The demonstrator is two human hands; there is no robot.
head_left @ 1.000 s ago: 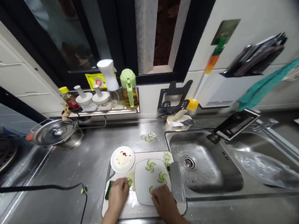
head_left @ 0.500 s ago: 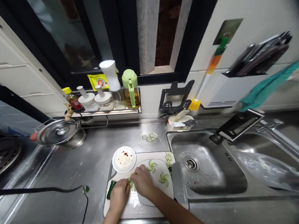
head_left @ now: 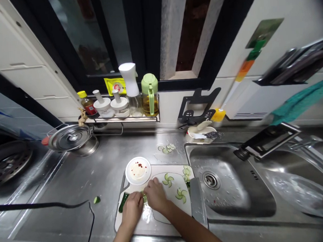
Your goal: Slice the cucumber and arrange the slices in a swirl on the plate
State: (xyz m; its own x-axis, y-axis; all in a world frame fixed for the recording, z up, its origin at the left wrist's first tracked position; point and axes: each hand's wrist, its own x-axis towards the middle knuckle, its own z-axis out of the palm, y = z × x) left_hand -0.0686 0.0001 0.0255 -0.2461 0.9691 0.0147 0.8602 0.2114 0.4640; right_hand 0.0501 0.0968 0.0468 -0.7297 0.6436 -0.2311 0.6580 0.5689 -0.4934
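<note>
My left hand [head_left: 133, 207] and my right hand [head_left: 155, 195] meet over a pale cutting board [head_left: 142, 230]. Light green cucumber slices [head_left: 144, 198] show between their fingertips, and both hands have fingers closed on them; the exact grip is partly hidden. Beside my left hand lies a dark green cucumber piece [head_left: 123, 202]. Under and right of my right hand is a white squarish plate [head_left: 178, 182] with a dark rim line. It carries two pinwheels of cucumber slices, one upper [head_left: 168, 179] and one lower [head_left: 180, 195]. More slices [head_left: 187, 172] lie at the board's upper right corner.
A small white dish [head_left: 138, 170] with red bits sits on the board's upper left. A grey flat panel [head_left: 198, 202] lies along its right side, next to the sink [head_left: 220, 183]. Black cord [head_left: 46, 205] and a cucumber end [head_left: 97, 199] are leftward. Loose slices [head_left: 167, 148] lie behind.
The whole view has shifted, so everything sits slightly further right. Both hands stay together at the cucumber slices, with only slight finger movement.
</note>
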